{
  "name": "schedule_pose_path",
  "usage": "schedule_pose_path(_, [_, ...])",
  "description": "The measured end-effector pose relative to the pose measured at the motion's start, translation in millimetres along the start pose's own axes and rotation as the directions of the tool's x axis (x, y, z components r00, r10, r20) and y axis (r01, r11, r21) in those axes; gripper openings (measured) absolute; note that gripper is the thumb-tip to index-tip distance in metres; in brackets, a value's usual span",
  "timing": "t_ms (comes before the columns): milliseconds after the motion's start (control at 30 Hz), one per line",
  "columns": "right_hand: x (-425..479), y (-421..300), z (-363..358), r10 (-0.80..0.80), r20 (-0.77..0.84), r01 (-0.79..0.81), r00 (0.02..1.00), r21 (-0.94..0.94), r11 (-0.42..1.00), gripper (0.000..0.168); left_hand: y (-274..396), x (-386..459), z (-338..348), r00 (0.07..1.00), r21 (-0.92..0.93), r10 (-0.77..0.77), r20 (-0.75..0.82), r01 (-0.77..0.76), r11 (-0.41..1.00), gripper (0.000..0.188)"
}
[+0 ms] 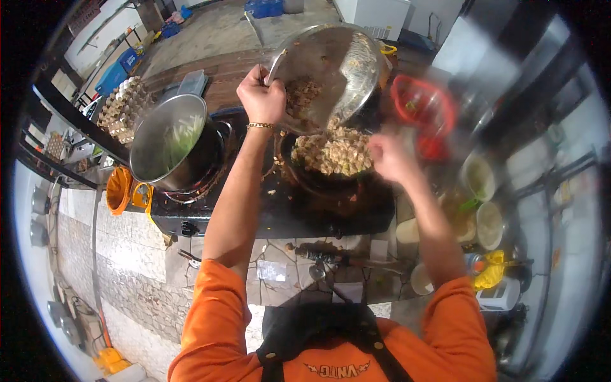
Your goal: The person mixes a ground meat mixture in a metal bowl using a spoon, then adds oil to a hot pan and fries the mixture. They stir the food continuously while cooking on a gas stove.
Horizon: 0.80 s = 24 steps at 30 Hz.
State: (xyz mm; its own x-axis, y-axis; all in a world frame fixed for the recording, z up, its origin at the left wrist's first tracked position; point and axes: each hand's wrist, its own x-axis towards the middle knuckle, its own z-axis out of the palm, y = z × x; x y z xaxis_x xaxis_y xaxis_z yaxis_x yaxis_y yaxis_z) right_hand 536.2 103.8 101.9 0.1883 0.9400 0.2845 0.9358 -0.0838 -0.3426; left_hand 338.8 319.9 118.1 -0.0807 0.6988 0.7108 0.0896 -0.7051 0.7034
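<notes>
My left hand grips the edge of a large metal wok, tilted up over the stove. Browned bits and sauce coat the wok's inside. Below its lower rim, a heap of chopped cooked food, pale brown with green flecks, sits in a dark pan on the right burner. My right hand is curled at the right side of that heap. It is blurred, and what its fingers hold cannot be made out. A deep metal pot with green stalks leans on the left burner.
The black stove has scattered food bits. Egg trays stand left, near an orange container. To the right are a red basket and tubs. A ladle lies on the tiled counter before me.
</notes>
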Motion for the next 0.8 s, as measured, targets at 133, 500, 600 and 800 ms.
schedule_pose_path(133, [4, 10, -20, 0.083, 0.106, -0.102, 0.991, 0.189, 0.977, 0.014, 8, 6, -9, 0.996, -0.054, -0.014, -0.083, 0.009, 0.999, 0.007])
schedule_pose_path(500, [-5, -18, 2, 0.010, 0.173, -0.033, 0.985, 0.132, 0.991, 0.015, -4, 15, -29, 0.982, -0.099, -0.100, -0.159, 0.085, 0.991, 0.018])
schedule_pose_path(600, [-10, -21, 21, -0.074, 0.072, 0.068, 0.995, 0.090, 0.994, 0.017, -7, 17, -27, 0.979, -0.097, -0.125, -0.160, 0.111, 0.989, 0.018])
schedule_pose_path(800, [13, -22, -34, -0.009, -0.042, 0.016, 0.999, 0.174, 0.985, 0.010, -4, 14, -38, 0.991, -0.105, -0.130, -0.033, 0.126, 0.986, 0.019])
